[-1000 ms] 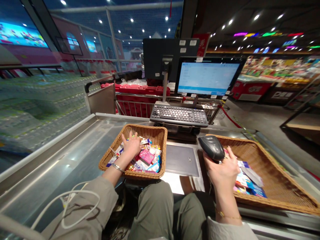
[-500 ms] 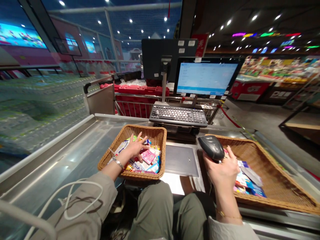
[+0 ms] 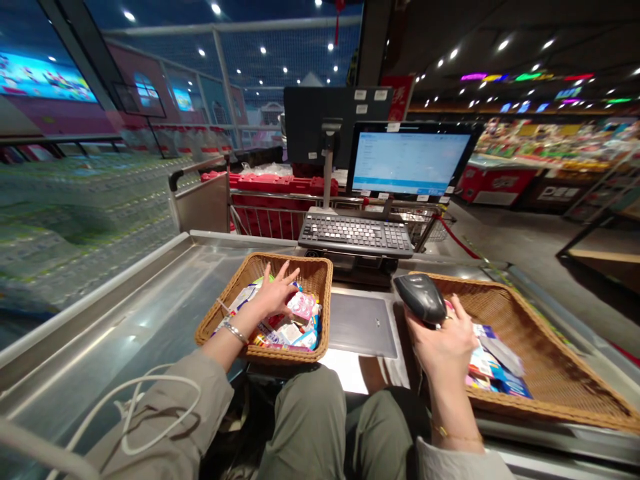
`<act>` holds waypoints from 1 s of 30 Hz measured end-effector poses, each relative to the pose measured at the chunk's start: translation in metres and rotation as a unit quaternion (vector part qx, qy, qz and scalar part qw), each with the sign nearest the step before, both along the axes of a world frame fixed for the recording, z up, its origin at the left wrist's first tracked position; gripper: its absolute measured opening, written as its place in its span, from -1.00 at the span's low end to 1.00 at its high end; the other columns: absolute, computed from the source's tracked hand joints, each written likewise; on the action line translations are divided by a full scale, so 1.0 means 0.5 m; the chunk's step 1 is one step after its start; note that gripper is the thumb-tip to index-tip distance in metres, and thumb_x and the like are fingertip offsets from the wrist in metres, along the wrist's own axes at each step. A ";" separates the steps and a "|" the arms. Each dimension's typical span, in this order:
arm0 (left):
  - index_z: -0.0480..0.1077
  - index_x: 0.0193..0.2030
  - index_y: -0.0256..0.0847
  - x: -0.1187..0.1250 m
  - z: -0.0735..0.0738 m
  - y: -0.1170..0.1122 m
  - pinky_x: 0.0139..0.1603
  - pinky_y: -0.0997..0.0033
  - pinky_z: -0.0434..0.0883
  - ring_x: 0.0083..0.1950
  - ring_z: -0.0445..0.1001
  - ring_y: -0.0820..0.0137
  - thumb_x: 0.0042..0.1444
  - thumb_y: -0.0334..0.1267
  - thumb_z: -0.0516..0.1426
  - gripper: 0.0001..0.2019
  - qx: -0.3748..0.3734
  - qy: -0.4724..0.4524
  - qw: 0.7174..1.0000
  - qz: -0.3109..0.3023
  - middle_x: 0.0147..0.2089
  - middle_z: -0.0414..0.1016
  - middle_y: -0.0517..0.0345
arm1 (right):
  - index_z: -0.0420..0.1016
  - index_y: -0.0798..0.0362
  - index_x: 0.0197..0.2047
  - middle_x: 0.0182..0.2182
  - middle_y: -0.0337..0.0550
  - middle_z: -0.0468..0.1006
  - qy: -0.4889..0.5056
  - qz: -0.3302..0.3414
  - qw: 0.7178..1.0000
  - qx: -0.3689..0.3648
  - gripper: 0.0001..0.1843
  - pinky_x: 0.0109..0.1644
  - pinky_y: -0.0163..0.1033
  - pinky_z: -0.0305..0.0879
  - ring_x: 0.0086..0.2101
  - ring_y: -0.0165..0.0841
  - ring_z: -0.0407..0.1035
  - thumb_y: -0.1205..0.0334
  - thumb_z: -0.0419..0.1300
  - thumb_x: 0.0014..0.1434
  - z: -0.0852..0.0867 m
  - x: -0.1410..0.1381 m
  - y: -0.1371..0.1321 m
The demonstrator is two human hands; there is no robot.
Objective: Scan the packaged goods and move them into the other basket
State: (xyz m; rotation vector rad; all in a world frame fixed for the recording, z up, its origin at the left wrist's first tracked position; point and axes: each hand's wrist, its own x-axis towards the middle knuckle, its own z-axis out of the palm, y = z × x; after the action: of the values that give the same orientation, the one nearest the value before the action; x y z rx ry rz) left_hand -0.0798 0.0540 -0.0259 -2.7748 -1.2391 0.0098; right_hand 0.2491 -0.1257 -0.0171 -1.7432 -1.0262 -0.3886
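My left hand (image 3: 270,299) is inside the left wicker basket (image 3: 220,308), which holds several small colourful packets. Its thumb and a finger pinch the edge of a pink packet (image 3: 303,305) that is tipped up above the pile, while the other fingers stick out. My right hand (image 3: 445,343) grips a dark handheld barcode scanner (image 3: 421,297) over the near left corner of the right wicker basket (image 3: 545,373). A few packets (image 3: 493,365) lie in that basket beside my right hand.
A flat dark scan plate (image 3: 363,325) lies between the baskets on the steel counter (image 3: 150,300). Behind them are a keyboard (image 3: 356,233), a lit monitor (image 3: 407,160) and red shopping carts (image 3: 270,200). A white cable (image 3: 150,407) loops over my left sleeve.
My left hand has shifted right within the left basket, from flat on the packets to pinching the pink packet and tipping it up. My right hand with the scanner has stayed put.
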 end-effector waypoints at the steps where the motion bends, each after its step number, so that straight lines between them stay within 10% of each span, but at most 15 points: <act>1: 0.53 0.09 0.01 0.005 0.005 -0.003 0.35 -0.53 -0.44 0.55 -0.28 -0.20 -0.17 0.07 0.42 -0.38 0.011 -0.007 1.000 0.001 0.53 0.01 0.01 | 0.61 0.11 -0.26 -0.04 0.21 0.57 -0.001 0.001 1.000 0.003 -0.49 0.23 0.19 0.14 0.19 0.06 0.28 -0.21 0.27 0.02 0.001 -0.001 0.000; 30: 0.48 0.09 -0.13 0.060 0.093 -0.058 0.35 -0.58 -0.47 0.55 -0.21 -0.14 -0.01 -0.03 0.35 -0.49 0.089 -0.088 0.992 -0.020 0.51 0.04 -0.07 | 0.64 0.08 -0.22 -0.08 0.13 0.60 -0.012 0.039 0.999 0.018 -0.50 0.27 0.17 0.11 0.18 0.04 0.28 -0.20 0.22 0.06 0.014 -0.030 -0.012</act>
State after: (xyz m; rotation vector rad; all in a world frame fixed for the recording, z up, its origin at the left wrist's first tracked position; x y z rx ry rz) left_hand -0.0499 0.0250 0.0206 -2.6906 -1.1581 -0.3384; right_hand 0.2342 -0.1319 -0.0101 -1.6656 -1.0945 -0.3770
